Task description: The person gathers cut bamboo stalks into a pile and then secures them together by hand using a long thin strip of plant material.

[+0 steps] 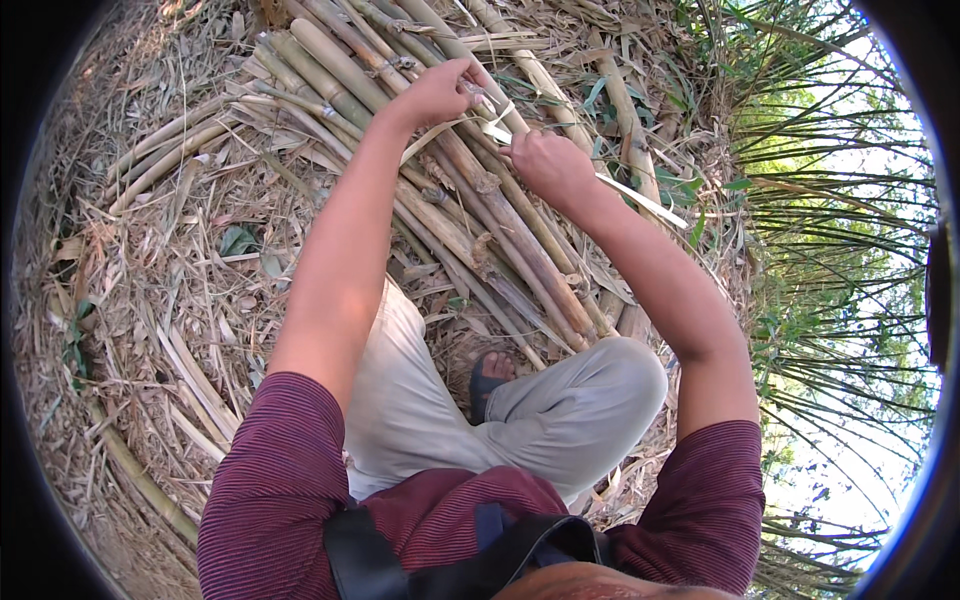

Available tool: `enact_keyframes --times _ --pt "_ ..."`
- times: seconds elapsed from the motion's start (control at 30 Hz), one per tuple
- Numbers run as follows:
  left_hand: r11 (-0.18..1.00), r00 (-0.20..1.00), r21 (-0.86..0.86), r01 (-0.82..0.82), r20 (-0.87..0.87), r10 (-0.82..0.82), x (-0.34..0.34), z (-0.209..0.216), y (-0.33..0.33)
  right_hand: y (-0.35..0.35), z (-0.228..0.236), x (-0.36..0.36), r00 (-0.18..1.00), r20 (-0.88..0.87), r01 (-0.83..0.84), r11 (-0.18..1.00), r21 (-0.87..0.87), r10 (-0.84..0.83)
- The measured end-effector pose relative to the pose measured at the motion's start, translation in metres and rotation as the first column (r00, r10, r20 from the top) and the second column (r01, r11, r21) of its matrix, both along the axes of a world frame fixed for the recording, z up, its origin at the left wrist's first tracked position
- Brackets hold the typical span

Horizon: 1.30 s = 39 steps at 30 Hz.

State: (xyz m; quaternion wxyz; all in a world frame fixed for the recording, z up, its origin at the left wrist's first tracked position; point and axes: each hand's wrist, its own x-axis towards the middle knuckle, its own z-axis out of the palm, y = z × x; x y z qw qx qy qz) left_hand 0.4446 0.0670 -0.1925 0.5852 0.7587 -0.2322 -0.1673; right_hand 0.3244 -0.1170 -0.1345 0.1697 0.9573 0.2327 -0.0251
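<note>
A bundle of bamboo poles [515, 215] lies slantwise on the ground in front of me, from the upper left toward my knee. A pale, flat bamboo strip [650, 203] goes across the bundle, and its loose tail sticks out past my right wrist. My right hand [552, 168] is closed round the strip at the bundle's right side. Over the top of the poles, my left hand [440, 92] has its fingers curled in a pinch at the strip where it loops and crosses. The underside of the bundle is hidden.
My bent knee [630, 375] and sandalled foot [490, 380] are close to the poles' near ends. Shorter cut stems [170, 155] lie at the left, with single poles [625, 120] beyond the bundle. Dry leaves and husks cover the ground; thin green stalks [830, 230] rise at the right.
</note>
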Motion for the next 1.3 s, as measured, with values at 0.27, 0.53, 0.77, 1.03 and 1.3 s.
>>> enact_keyframes --times 0.27,0.53,0.77,1.03,1.3 --pt "0.961 0.859 0.222 0.164 -0.512 -0.028 -0.067 0.050 0.003 0.011 0.001 -0.004 0.904 -0.328 0.387 0.849 0.360 -0.273" --pt "0.801 0.340 -0.302 -0.517 -0.931 -0.132 -0.143 0.030 -0.020 0.055 -0.012 -0.008 0.387 -0.887 0.780 -0.424 0.461 -0.252" --pt "0.896 0.335 -0.319 -0.310 -0.918 -0.211 -0.148 0.030 -0.005 0.073 -0.062 -0.017 0.522 -0.852 0.321 -0.935 0.151 0.042" --pt "0.998 0.319 -0.033 -0.048 -0.948 -0.016 -0.155 0.058 0.036 0.100 -0.057 -0.023 0.693 -0.669 0.228 -0.962 -0.152 0.270" --pt "0.979 0.231 0.205 -0.013 -0.952 0.202 -0.157 0.074 0.042 0.115 -0.036 -0.031 0.640 -0.690 0.205 -0.941 -0.271 0.338"
